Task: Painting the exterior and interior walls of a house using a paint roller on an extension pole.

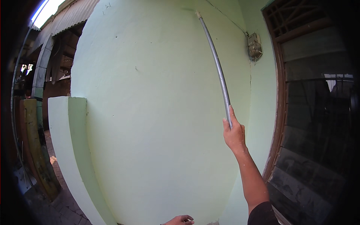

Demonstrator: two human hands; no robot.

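In my raised right hand (pixel 235 133) is the lower end of a long grey pole (pixel 218 67), its fingers wrapped around it and the index finger lying along it. The pole slants up and left to a whitish tip (pixel 198 14) near the top of the pale green wall (pixel 161 112). A faint dark smear lies beside that tip; what is fixed there I cannot make out. Low at the bottom edge, my left hand (pixel 180 220) shows only in part, its fingers loosely apart with nothing in them.
An electric meter box (pixel 255 47) with a cable sits on the wall to the right. Beyond it stands a brown-framed louvred window (pixel 311 112). A low green wall (pixel 77 150) juts out at left, near a weathered post (pixel 35 146) and a paved path (pixel 65 202).
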